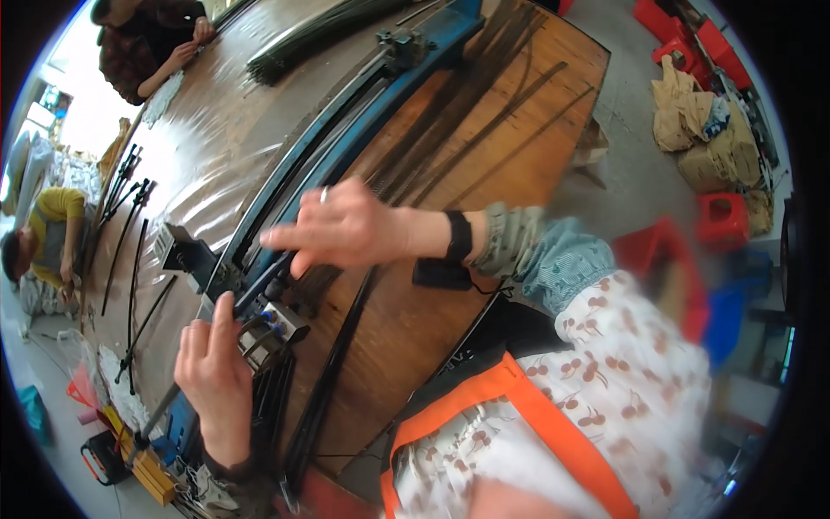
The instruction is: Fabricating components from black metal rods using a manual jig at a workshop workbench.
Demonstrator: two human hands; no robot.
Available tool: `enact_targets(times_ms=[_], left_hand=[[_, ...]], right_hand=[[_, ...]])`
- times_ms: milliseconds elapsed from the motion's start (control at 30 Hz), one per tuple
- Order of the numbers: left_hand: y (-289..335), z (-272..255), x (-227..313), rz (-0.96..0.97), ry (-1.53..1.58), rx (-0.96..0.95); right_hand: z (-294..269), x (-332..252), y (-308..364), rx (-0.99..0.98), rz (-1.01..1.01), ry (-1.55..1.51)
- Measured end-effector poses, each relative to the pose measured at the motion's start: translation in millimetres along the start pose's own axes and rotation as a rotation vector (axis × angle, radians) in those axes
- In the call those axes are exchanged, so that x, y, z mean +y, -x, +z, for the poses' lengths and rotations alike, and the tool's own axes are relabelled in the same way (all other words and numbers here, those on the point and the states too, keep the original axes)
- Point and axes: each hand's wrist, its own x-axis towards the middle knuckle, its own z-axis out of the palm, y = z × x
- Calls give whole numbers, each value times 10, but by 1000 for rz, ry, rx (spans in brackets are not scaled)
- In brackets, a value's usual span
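A long blue metal frame (359,125) with dark rails runs from near my hands to the far right of the table. My left hand (216,376) is at its near end, the index finger reaching up against a small metal block (226,278). Its other fingers bend inward and its thumb is hidden; I cannot make out what is in it. My right hand (341,227), slightly blurred, hovers over the rails with index finger and thumb apart, holding nothing visible. It wears a ring. A dark angled bracket (186,253) and a silver metal fitting (284,323) flank the near end.
Brown strips (458,104) and black rods (333,372) lie on the wooden table (519,130). More black rods (138,294) rest on the plastic film at left, with a green bundle (320,35) beyond. Two people work across the table. Red stools (722,221) stand on the right.
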Motion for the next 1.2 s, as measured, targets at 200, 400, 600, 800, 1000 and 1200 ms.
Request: enact_targets(times_ms=[200,400,600,800,1000,1200], left_hand=[[757,-559,-1086,-384,-233,404],[1088,-776,-1267,-434,-141,463],[1763,-886,-1281,-644,-116,386],[2147,-692,-1263,-645,-113,352],[2142,-561,-1304,-696,-10,430],[1982,-612,-1389,-646,-72,304]], right_hand=[[-288,628,157,-253,349,247],[825,125,-738,-481,430,-373],[1452,-226,-1247,-422,268,-759],[1553,-328,-1344,-460,252,-765],[1859,-409,-1406,-938,374,-566],[1717,-229,-1258,-947,-95,-108]])
